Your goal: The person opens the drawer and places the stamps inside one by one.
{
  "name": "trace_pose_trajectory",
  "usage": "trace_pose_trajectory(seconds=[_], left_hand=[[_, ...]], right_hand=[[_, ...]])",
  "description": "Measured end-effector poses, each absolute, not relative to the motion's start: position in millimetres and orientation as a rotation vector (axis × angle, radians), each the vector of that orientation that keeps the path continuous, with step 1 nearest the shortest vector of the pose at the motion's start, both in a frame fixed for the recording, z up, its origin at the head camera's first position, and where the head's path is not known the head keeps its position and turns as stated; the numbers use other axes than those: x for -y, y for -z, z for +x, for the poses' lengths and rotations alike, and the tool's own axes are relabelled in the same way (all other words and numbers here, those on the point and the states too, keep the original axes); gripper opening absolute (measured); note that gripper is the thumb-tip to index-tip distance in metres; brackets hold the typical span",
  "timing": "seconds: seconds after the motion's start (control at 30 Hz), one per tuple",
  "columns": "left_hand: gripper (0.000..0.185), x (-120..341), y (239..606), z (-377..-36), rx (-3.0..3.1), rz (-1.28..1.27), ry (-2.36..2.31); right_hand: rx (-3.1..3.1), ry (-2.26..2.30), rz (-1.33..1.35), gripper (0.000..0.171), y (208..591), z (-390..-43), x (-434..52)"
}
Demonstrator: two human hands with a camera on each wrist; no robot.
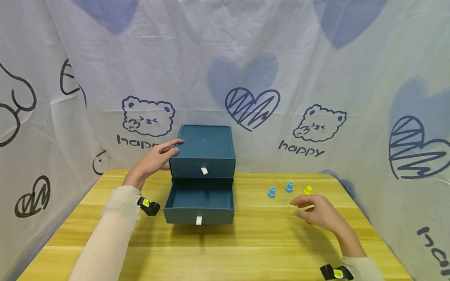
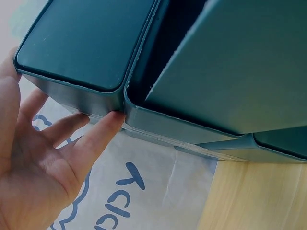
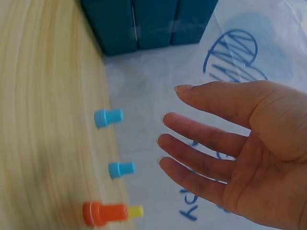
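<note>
A teal two-drawer box (image 1: 205, 146) stands at the back middle of the wooden table (image 1: 246, 249). Its lower drawer (image 1: 199, 203) is pulled out and looks empty; the upper drawer (image 1: 204, 168) is closed. My left hand (image 1: 165, 153) rests with straight fingers on the box's upper left corner (image 2: 86, 48), fingertips (image 2: 112, 120) touching its edge. My right hand (image 1: 313, 210) hovers open above the table, holding nothing. Beside it stand two blue pegs (image 1: 272, 192) (image 1: 289, 187) and a yellow peg (image 1: 308, 190). In the right wrist view an orange peg (image 3: 98, 213) lies nearest the open fingers (image 3: 192, 132).
A white cloth printed with bears and hearts (image 1: 316, 128) walls in the table on the back and both sides. Small black cameras sit on both wrists (image 1: 148, 206) (image 1: 335, 272). Bare wood stretches across the front of the table.
</note>
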State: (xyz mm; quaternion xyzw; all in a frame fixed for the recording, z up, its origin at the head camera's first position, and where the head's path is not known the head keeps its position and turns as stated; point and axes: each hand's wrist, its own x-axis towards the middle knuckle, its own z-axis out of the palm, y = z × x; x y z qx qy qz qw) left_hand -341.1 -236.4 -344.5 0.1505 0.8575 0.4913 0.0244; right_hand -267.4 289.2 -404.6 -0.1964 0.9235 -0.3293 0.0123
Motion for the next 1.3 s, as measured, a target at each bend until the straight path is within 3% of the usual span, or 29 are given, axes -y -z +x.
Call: trace_pose_trajectory(seconds=[0.5,1.0,1.3], left_hand=[[0.053,236.8,344.3,-340.9,-2.645,0.454,-1.519],[0.053,236.4,344.7,-341.1,-2.658,0.449,-1.516],[0.053,235.2,344.5,-341.1,-2.657,0.451,-1.512]], right_hand=[[-2.991,0.947,-0.492,0.028,426.7,-280.2,-338.0],[-2.921,0.926,-0.361,0.033,446.2,-288.9,-348.6],[-2.933,0.886,-0.389,0.027,453.3,-291.6,-348.4]])
